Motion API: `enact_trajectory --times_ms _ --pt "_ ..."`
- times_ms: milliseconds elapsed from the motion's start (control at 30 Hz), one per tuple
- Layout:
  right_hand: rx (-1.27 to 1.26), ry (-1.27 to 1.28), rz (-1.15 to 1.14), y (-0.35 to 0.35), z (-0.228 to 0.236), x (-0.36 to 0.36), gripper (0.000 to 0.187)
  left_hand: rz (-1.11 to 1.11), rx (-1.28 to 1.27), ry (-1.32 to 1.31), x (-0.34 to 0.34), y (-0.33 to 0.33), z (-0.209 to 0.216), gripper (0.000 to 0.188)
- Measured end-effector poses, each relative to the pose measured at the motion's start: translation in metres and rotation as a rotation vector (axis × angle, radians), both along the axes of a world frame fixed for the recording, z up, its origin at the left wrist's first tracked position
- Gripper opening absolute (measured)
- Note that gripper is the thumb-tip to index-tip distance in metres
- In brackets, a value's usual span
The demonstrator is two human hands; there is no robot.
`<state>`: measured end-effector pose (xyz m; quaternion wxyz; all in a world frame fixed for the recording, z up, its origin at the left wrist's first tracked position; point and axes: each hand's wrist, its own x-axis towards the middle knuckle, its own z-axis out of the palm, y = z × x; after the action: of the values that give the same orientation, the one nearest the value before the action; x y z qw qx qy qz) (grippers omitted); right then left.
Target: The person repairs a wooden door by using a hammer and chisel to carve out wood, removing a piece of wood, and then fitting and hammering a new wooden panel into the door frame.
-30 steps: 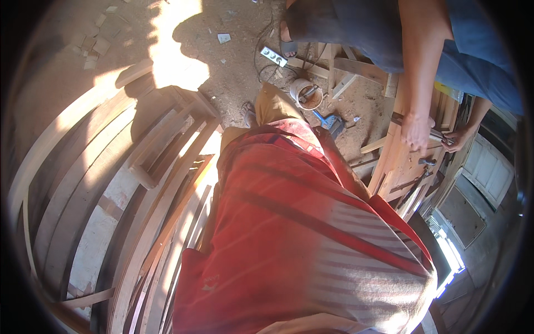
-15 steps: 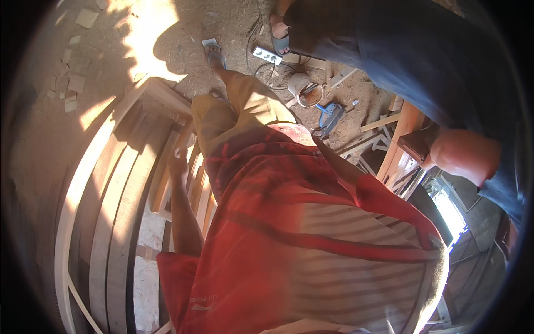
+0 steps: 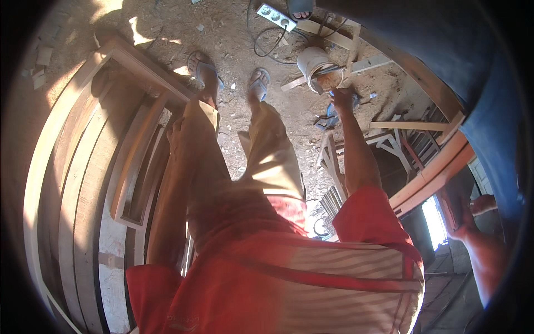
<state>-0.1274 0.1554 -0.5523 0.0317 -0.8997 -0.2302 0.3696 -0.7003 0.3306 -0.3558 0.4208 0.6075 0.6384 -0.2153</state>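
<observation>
My right hand reaches down to the ground on a blue and dark grey hand tool, its fingers curled over it and mostly hidden. Beside that hand, a whitish bucket lies tipped with its mouth toward me and brownish material inside. My left hand holds nothing; its fingers lie extended against my left knee, close to a wooden frame.
Long planks and a larger timber frame stand at my left. A white power strip with a black cable lies beyond the bucket. At right is a person in blue, near a long wooden beam. Wood scraps litter the dirt floor.
I have bent forward and my feet have come nearer together. My right arm has stretched out to the blue and grey tool. My left hand has shifted up beside my knee.
</observation>
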Motion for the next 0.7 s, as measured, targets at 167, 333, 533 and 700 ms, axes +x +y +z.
enact_trajectory --times_ms 167,333,533,700 --pt "-0.025 0.036 -0.469 0.042 -0.111 -0.021 0.057 0.123 0.196 0.045 -0.002 -0.039 -0.001 0.052" --pt "0.052 0.138 -0.73 0.055 -0.14 0.006 0.051 0.122 0.244 0.03 0.022 -0.049 0.0 0.046" --pt "0.186 -0.359 0.043 0.029 -0.098 -0.006 0.038 0.072 0.302 -0.038 0.021 -0.067 -0.003 0.043" --pt "0.479 -0.347 -0.139 0.018 0.044 -0.092 0.029 0.137 0.229 0.027 0.011 -0.076 0.001 0.044"
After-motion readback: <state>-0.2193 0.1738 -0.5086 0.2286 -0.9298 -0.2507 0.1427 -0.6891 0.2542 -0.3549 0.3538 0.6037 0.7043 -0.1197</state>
